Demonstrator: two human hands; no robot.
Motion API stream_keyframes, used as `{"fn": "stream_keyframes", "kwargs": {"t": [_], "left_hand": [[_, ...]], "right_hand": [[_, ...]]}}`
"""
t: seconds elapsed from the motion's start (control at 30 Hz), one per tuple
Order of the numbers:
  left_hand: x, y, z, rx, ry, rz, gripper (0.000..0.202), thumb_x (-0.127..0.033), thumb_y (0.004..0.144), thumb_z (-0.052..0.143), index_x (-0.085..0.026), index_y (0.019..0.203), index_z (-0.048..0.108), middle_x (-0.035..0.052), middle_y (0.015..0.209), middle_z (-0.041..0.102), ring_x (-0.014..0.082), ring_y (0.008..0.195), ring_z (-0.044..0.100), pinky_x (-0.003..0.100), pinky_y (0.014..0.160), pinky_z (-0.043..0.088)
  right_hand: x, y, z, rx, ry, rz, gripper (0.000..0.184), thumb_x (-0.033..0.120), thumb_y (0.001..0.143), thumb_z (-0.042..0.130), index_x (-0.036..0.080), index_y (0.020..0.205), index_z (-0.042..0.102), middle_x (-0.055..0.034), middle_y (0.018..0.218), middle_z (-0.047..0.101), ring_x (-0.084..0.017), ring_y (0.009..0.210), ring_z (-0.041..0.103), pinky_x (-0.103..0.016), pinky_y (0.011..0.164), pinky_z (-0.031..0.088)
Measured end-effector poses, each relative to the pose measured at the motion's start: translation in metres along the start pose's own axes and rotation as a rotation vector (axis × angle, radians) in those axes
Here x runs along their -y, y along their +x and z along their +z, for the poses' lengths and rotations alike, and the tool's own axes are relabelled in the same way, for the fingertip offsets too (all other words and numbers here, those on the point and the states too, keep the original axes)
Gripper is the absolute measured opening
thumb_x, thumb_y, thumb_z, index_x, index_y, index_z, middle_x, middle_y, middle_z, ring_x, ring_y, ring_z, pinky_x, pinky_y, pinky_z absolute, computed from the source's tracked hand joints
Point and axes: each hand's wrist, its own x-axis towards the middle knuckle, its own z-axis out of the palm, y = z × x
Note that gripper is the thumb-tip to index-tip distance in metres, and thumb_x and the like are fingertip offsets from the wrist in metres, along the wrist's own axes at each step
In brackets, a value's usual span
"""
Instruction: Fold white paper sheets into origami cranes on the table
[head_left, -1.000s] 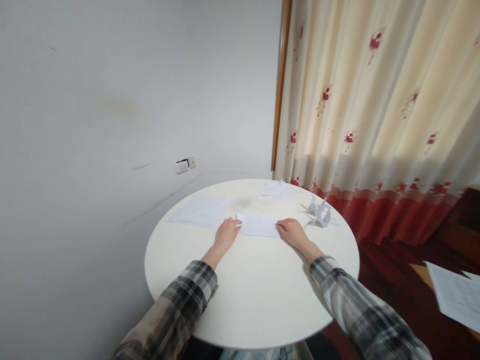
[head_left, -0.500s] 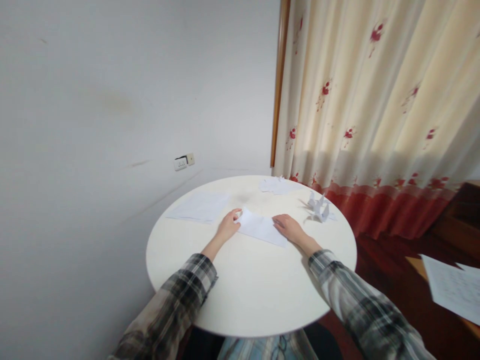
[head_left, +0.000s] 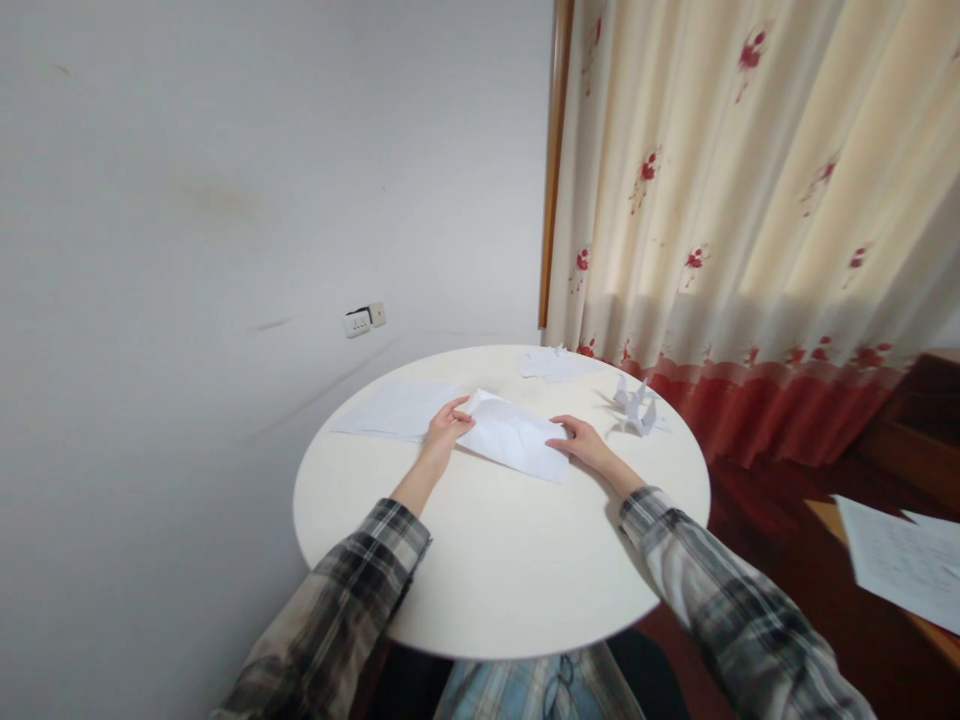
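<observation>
A folded sheet of white paper lies slanted between my two hands on the round white table. My left hand grips the paper's left end between thumb and fingers. At the right end, my right hand has its thumb and fingertips on the paper's edge, pinching it. Both wrists come out of plaid sleeves. The underside of the sheet and its exact folds are hidden.
The round table stands near a wall. White sheets lie at its left, with folded paper figures at the right and paper pieces at the back. A curtain hangs behind. Written pages lie lower right.
The left end of the paper has moved left and away from me with my left hand, so more of the sheet shows. My right fingers have gone from flat to curled at its edge.
</observation>
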Motion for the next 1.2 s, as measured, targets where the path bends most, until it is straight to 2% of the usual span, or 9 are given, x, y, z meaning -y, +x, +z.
{"fn": "stream_keyframes", "kwargs": {"t": [0.1, 0.2, 0.27, 0.37, 0.47, 0.57, 0.8, 1.0, 1.2], "left_hand": [[0.001, 0.000, -0.003, -0.028, -0.024, -0.007, 0.060, -0.021, 0.056, 0.066, -0.018, 0.115, 0.052, 0.0044, 0.092, 0.057, 0.0148, 0.085, 0.055, 0.026, 0.077, 0.042], [0.001, -0.001, -0.005, -0.001, 0.001, -0.004, 0.069, -0.017, 0.056, 0.068, -0.024, 0.122, 0.046, 0.0104, 0.118, 0.051, 0.0193, 0.105, 0.050, 0.029, 0.085, 0.041], [-0.001, -0.002, -0.003, 0.030, 0.000, 0.001, 0.073, -0.016, 0.056, 0.069, -0.026, 0.123, 0.044, 0.0111, 0.124, 0.049, 0.0204, 0.111, 0.048, 0.030, 0.088, 0.040], [-0.004, -0.003, 0.000, 0.033, -0.004, 0.011, 0.058, -0.026, 0.057, 0.072, -0.021, 0.112, 0.055, 0.0106, 0.116, 0.056, 0.0216, 0.108, 0.050, 0.030, 0.086, 0.041], [-0.007, -0.004, 0.003, -0.006, 0.017, -0.021, 0.038, -0.039, 0.056, 0.071, -0.013, 0.084, 0.063, 0.0088, 0.091, 0.065, 0.0211, 0.088, 0.058, 0.029, 0.075, 0.045], [-0.006, -0.004, 0.001, -0.060, 0.014, -0.035, 0.037, -0.043, 0.052, 0.072, -0.012, 0.071, 0.062, 0.0047, 0.075, 0.065, 0.0164, 0.070, 0.057, 0.027, 0.065, 0.045], [0.000, -0.004, -0.003, -0.018, 0.008, -0.117, 0.047, -0.044, 0.047, 0.074, -0.010, 0.078, 0.064, 0.0078, 0.079, 0.067, 0.0153, 0.065, 0.058, 0.026, 0.058, 0.045], [-0.002, -0.006, -0.003, 0.063, 0.021, -0.058, 0.059, -0.030, 0.053, 0.071, -0.014, 0.108, 0.058, 0.0093, 0.101, 0.064, 0.0153, 0.076, 0.059, 0.025, 0.064, 0.045], [0.002, -0.003, -0.004, 0.048, 0.125, -0.055, 0.040, -0.030, 0.057, 0.066, -0.011, 0.093, 0.064, 0.0101, 0.097, 0.065, 0.0169, 0.079, 0.058, 0.027, 0.070, 0.044]], "right_hand": [[0.000, 0.001, 0.001, -0.034, 0.097, 0.077, 0.026, 0.034, 0.062, 0.064, 0.014, 0.078, 0.064, -0.0025, 0.071, 0.063, -0.014, 0.063, 0.054, -0.024, 0.060, 0.042], [0.008, -0.001, 0.001, -0.110, 0.040, 0.050, 0.019, 0.031, 0.061, 0.063, 0.014, 0.070, 0.063, -0.0007, 0.065, 0.061, -0.012, 0.060, 0.051, -0.023, 0.057, 0.038], [0.014, -0.003, 0.001, -0.129, 0.002, 0.035, 0.016, 0.030, 0.062, 0.061, 0.015, 0.067, 0.063, -0.0002, 0.063, 0.060, -0.012, 0.059, 0.050, -0.022, 0.057, 0.037], [0.018, -0.005, 0.002, -0.096, -0.004, 0.042, 0.016, 0.030, 0.062, 0.060, 0.015, 0.064, 0.063, 0.0006, 0.058, 0.058, -0.011, 0.056, 0.048, -0.021, 0.053, 0.036], [0.017, -0.004, 0.003, -0.072, 0.043, 0.041, 0.020, 0.033, 0.061, 0.061, 0.014, 0.066, 0.064, 0.0003, 0.060, 0.058, -0.011, 0.056, 0.048, -0.021, 0.052, 0.036], [0.012, -0.001, 0.003, -0.111, 0.122, 0.047, 0.026, 0.037, 0.065, 0.057, 0.013, 0.070, 0.065, -0.0015, 0.062, 0.060, -0.012, 0.057, 0.050, -0.023, 0.054, 0.037], [0.007, 0.002, 0.002, -0.200, 0.173, 0.078, 0.028, 0.037, 0.063, 0.058, 0.013, 0.072, 0.067, -0.0060, 0.072, 0.066, -0.015, 0.064, 0.055, -0.025, 0.060, 0.041], [0.005, 0.002, 0.003, -0.195, 0.167, 0.083, 0.028, 0.038, 0.063, 0.059, 0.013, 0.073, 0.067, -0.0067, 0.074, 0.067, -0.015, 0.065, 0.056, -0.026, 0.061, 0.042], [0.007, 0.002, 0.001, -0.248, 0.155, 0.077, 0.028, 0.037, 0.063, 0.059, 0.013, 0.077, 0.067, -0.0068, 0.077, 0.067, -0.015, 0.066, 0.055, -0.026, 0.062, 0.042]]}}
